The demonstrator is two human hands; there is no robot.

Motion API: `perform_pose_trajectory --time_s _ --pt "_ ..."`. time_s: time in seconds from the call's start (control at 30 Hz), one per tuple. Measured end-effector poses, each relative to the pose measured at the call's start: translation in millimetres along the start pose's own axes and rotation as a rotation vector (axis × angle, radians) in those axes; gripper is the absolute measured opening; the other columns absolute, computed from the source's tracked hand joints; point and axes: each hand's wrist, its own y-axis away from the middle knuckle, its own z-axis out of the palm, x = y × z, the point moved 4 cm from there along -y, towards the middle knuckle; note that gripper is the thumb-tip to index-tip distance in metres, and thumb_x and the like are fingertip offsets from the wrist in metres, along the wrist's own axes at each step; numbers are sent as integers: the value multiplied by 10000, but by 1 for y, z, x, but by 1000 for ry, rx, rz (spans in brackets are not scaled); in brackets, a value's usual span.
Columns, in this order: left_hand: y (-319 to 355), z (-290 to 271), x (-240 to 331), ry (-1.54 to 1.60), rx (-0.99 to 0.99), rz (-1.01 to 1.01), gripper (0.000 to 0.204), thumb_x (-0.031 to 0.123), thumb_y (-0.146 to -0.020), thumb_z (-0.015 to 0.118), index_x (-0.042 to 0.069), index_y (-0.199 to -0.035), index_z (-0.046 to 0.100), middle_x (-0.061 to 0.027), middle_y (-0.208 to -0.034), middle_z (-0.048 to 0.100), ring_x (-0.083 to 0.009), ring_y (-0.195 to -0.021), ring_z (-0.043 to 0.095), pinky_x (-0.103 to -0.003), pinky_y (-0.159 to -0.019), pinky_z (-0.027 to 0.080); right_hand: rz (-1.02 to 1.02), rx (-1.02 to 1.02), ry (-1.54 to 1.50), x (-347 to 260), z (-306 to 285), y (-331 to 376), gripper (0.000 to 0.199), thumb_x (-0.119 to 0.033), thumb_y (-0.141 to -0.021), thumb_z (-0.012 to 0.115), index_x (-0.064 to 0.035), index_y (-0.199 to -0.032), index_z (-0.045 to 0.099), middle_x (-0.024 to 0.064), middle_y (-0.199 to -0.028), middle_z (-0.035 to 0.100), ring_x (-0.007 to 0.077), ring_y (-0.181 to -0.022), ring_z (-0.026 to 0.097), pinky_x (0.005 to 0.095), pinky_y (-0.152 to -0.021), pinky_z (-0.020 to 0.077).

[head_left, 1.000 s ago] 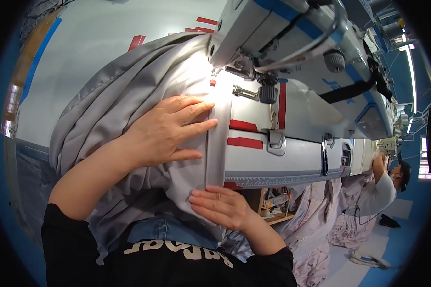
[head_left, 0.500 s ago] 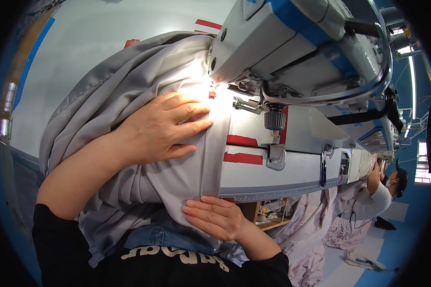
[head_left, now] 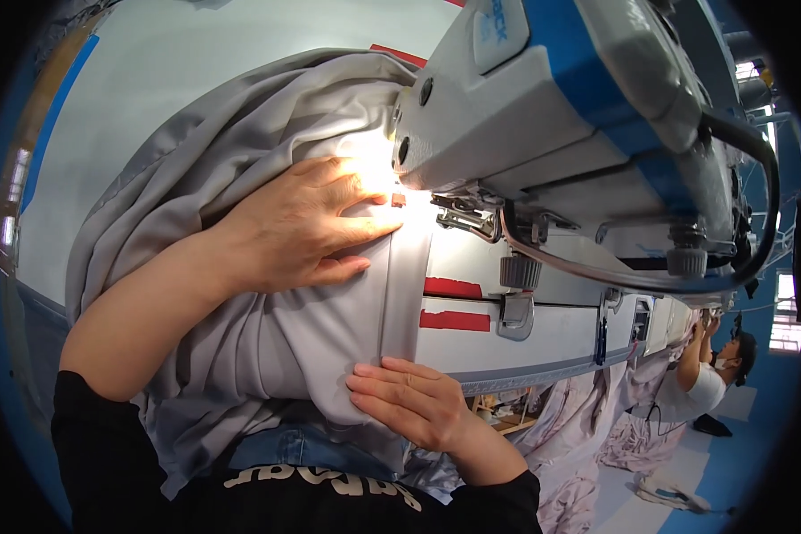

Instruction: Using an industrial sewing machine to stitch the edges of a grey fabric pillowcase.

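Palms flat, left hand (head_left: 307,227) and right hand (head_left: 414,405) press grey fabric (head_left: 240,160).

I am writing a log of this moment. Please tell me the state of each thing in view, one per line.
left hand: flat on the fabric
right hand: pressing the folded edge
grey fabric: bunched, edge folded
sewing machine: work light on

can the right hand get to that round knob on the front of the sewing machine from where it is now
Probably yes. The right hand lies flat on the grey fabric at the table edge, and the knob sits up and to its right with only bare machine bed between them.
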Motion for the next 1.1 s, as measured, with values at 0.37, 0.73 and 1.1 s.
perform_pose_trajectory --time_s 0.37,0.73,1.1 --pt "-3 6 -12 51 134 179 224 131 -745 674 99 -966 674 -4 -984 626 -210 -893 554 -337 -774 474 104 -83 -78 19 -4 -9 205 -40 -805 561 -34 -980 668 109 -1061 680 251 -1043 646 380 -914 502" --pt "6 18 -5 -120 56 57 147 142 -759 625 40 -859 592 -96 -909 574 -265 -939 548 -379 -828 459 188 -40 -166 33 1 -15 197 -28 -794 527 -53 -925 673 93 -1041 685 258 -1058 636 396 -956 463" --pt "32 36 52 102 92 -19 411 173 -797 656 4 -1162 573 -133 -1232 554 -274 -1200 501 -440 -1059 362 7 -426 -125 -60 -17 66 200 -124 -727 667 -113 -925 645 -5 -758 555 140 -779 578 514 -1039 362"
